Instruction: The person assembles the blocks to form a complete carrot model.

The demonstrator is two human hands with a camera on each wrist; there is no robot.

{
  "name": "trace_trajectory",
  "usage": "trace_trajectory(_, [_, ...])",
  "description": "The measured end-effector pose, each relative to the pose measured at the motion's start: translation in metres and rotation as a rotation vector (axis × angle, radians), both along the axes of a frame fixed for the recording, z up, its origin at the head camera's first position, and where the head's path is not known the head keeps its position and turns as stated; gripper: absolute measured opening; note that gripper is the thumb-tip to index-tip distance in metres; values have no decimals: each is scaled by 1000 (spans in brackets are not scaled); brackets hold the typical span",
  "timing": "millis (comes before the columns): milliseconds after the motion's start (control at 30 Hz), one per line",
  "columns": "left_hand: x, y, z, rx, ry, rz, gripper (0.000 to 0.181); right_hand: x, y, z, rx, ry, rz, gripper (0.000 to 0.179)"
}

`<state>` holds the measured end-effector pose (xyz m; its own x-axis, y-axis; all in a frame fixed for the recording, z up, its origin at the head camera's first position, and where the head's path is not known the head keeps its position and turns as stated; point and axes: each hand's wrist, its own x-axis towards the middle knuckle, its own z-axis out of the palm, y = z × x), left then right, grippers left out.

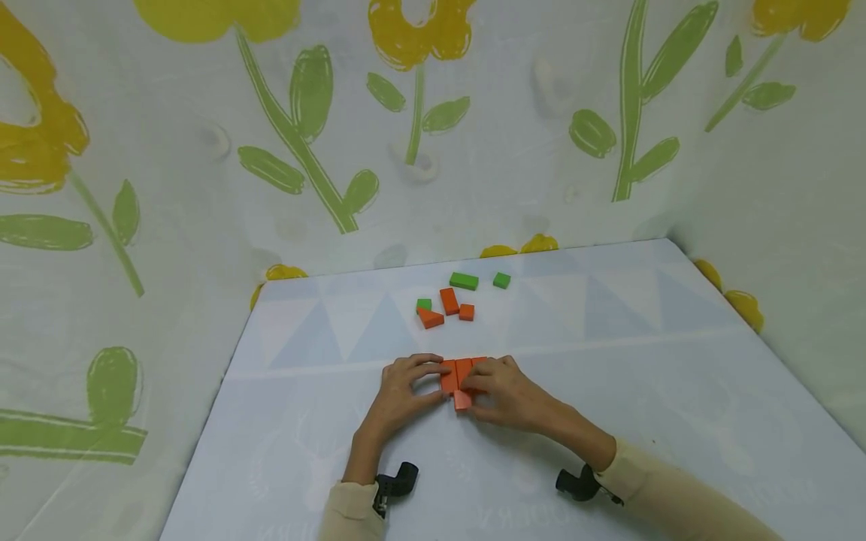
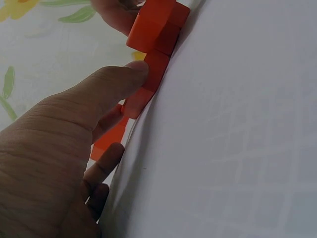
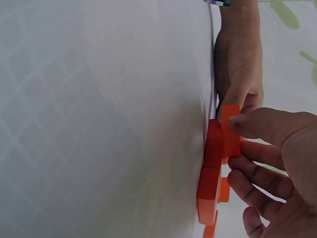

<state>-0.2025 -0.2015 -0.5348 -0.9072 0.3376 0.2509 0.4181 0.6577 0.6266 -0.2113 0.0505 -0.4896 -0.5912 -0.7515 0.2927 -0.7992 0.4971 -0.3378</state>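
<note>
Several orange blocks (image 1: 449, 378) lie side by side in a row on the table. My left hand (image 1: 399, 392) holds the left end of the row, thumb at the near side and fingers toward the far side. In the left wrist view the left thumb (image 2: 116, 82) rests against an orange block (image 2: 157, 67). My right hand (image 1: 507, 394) pinches another orange block (image 3: 231, 131) between thumb and fingers, close over the near edge of the row. Its fingers partly cover the row's right end in the head view.
Beyond the hands lie an orange rectangular block (image 1: 449, 301), a small orange block (image 1: 467, 312) and an orange wedge (image 1: 431, 318). A small green block (image 1: 424, 304) touches the wedge's outline. Farther back are a long green block (image 1: 464, 281) and a green cube (image 1: 501, 280). Flower-printed cloth surrounds the table (image 1: 304, 436).
</note>
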Motion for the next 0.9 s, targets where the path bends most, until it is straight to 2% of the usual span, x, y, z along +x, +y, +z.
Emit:
trace_trajectory(533, [1, 2, 0, 22, 34, -11, 38, -2, -1, -9, 19, 81, 33, 29])
trace_trajectory(833, [-1, 1, 2, 14, 4, -6, 39, 0, -2, -7, -3, 123, 30, 29])
trace_trajectory(900, [-1, 0, 2, 13, 0, -9, 39, -2, -1, -5, -6, 97, 18, 28])
